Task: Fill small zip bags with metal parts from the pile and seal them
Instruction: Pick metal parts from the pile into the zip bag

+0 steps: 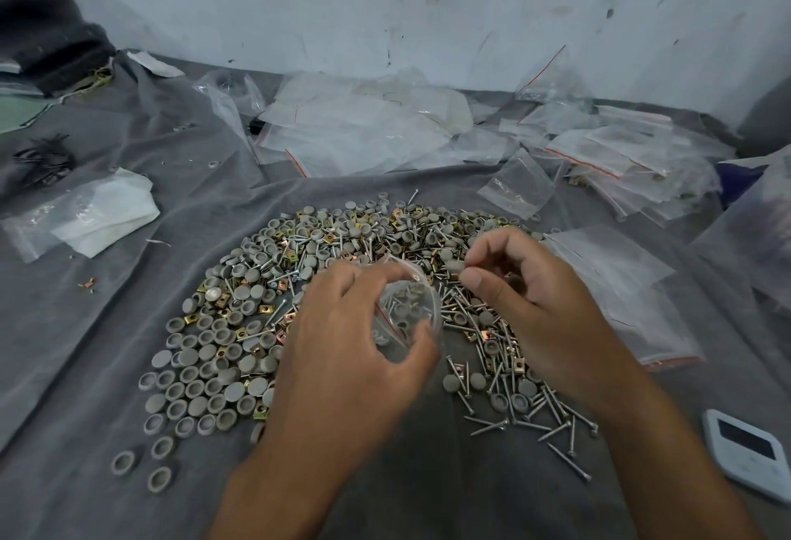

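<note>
A wide pile of parts (299, 282) lies on the grey cloth: grey round caps, brass square clips and silver screws. My left hand (351, 351) grips a small clear zip bag (408, 304) with its mouth held open above the pile; caps and screws show inside it. My right hand (518, 295) hovers just right of the bag's mouth, fingertips pinched together on what looks like a small part, too blurred to name.
Empty zip bags with red seal lines lie heaped at the back (364, 124) and to the right (616, 278). A white folded bag (94, 214) sits at left. A white digital scale (749, 454) rests at the lower right. A wall rises behind.
</note>
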A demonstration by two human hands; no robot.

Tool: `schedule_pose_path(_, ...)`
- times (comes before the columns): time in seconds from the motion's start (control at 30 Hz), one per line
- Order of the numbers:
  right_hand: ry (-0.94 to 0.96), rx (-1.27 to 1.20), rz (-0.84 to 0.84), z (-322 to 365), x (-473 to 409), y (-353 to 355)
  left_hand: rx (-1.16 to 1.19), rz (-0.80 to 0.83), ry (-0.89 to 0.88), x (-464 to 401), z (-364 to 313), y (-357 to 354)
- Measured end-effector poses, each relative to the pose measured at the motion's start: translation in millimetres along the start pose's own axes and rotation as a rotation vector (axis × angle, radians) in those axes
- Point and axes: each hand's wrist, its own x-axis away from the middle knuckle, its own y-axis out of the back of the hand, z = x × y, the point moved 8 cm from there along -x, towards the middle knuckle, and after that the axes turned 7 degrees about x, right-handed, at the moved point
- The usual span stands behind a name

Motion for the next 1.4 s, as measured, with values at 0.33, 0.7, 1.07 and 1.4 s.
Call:
schedule_pose_path(0.33, 0.175, 0.080, -0.070, 36, 11, -15, 0.005, 0.008, -0.002, -2, -2, -2)
schedule_pose_path(0.7, 0.142, 0.203, -0.210, 28, 7, 6, 0.010, -0.008, -0.004, -1, -1, 0)
schedule_pose_path(1.07, -0.393, 0.808, 0.547, -66, 27, -32, 0.009, -0.008, 0.013, 0, 4, 0)
schedule_pose_path(1.4, -0.257, 0.732, 0.460, -47, 20, -38, 0.003, -0.005, 0.013, -1, 4, 2)
